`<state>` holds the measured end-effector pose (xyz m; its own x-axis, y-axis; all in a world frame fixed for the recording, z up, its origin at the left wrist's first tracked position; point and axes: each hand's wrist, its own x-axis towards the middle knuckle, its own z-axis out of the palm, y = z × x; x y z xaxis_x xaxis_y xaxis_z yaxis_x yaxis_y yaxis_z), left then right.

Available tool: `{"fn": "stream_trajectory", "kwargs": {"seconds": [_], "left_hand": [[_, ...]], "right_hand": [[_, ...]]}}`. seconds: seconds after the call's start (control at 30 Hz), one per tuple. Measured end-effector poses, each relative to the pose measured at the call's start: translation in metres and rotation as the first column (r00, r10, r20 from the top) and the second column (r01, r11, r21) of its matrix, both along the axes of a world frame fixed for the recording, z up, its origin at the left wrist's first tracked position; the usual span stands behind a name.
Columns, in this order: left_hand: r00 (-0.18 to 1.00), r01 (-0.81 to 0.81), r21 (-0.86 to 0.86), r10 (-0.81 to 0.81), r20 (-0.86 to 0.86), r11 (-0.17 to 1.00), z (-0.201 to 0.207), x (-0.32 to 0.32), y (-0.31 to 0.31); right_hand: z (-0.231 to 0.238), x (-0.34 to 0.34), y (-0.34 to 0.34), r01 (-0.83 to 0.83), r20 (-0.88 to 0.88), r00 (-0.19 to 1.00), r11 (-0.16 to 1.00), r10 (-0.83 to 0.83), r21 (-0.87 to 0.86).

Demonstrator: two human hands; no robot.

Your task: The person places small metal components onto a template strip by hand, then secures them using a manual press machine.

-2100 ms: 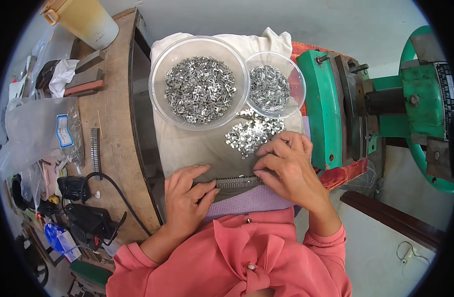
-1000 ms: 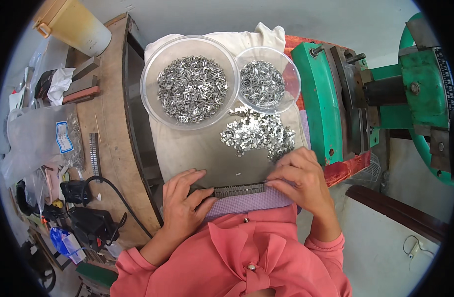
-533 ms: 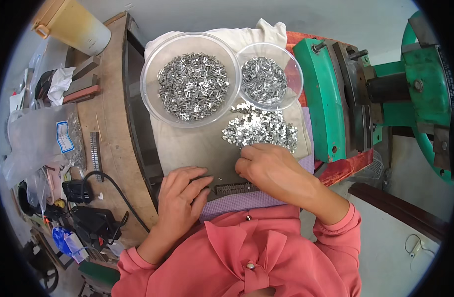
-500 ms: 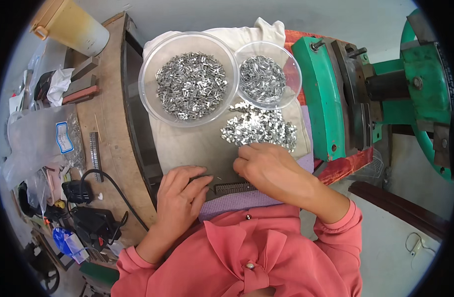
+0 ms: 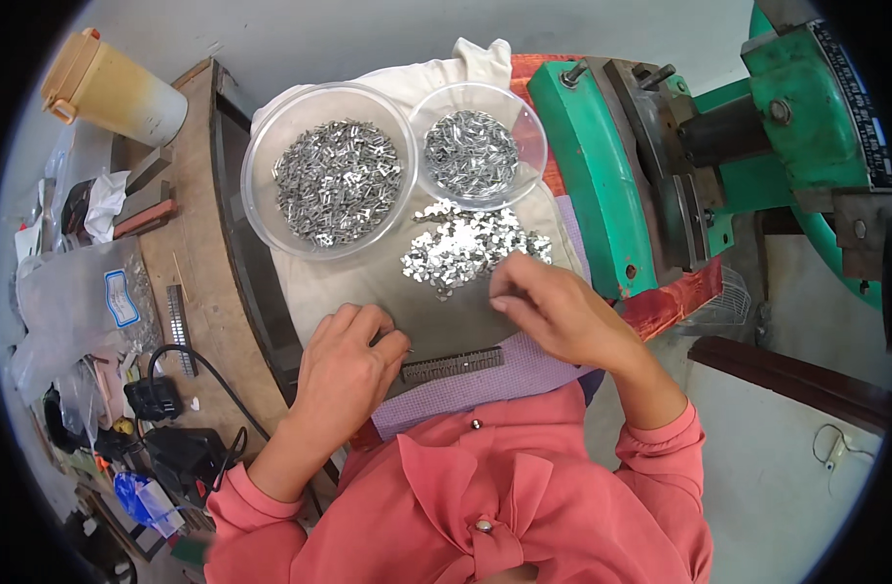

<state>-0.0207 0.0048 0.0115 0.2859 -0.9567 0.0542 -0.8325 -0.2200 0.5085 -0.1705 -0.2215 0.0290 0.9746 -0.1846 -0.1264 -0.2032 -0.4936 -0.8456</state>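
My left hand (image 5: 353, 365) is closed, with its fingers curled down on the grey-beige cloth (image 5: 314, 282). Something dark shows between the fingers, too little of it to name. By the fingertips lies a tiny metal sliver (image 5: 410, 350). A dark slotted metal strip (image 5: 453, 365) lies just right of this hand, along the purple textured cloth (image 5: 475, 394). My right hand (image 5: 558, 307) hangs at the lower right edge of a heap of small shiny metal pieces (image 5: 470, 243). Its thumb and index finger are bent close together; whatever they pinch is hidden.
Behind the heap stand a large clear bowl (image 5: 251, 195) and a smaller one (image 5: 538, 146), both holding small metal parts. A green machine (image 5: 597, 185) borders the right. On the left, a wooden bench (image 5: 198, 185) carries a similar strip (image 5: 180, 331), a black cable and a plastic bag.
My right hand has drawn back rightward from the heap's lower edge, uncovering more of the slotted strip. My left fingers have curled in more. The whole view has shifted slightly.
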Motion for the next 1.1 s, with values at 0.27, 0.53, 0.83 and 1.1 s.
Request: {"fn": "stream_trajectory", "kwargs": {"seconds": [0.27, 0.53, 0.83, 1.1], "left_hand": [[0.994, -0.031, 0.010, 0.032, -0.103, 0.999, -0.003, 0.004, 0.001], [0.953, -0.133, -0.015, 0.124, -0.277, 0.991, -0.001, 0.002, 0.004], [0.917, -0.217, -0.040, 0.189, -0.352, 0.975, -0.002, -0.004, 0.007], [0.908, -0.256, -0.062, 0.218, -0.359, 0.965, -0.004, -0.004, 0.011]], "right_hand": [[-0.011, -0.031, 0.011, 0.361, -0.104, 0.933, 0.879, -0.346, 0.311], [-0.013, -0.032, 0.023, 0.145, -0.056, 0.988, 0.988, -0.142, 0.048], [-0.005, -0.023, 0.029, 0.103, -0.117, 0.987, 0.994, -0.106, -0.033], [-0.003, -0.013, 0.035, 0.073, -0.072, 0.995, 0.997, -0.074, -0.013]]}}
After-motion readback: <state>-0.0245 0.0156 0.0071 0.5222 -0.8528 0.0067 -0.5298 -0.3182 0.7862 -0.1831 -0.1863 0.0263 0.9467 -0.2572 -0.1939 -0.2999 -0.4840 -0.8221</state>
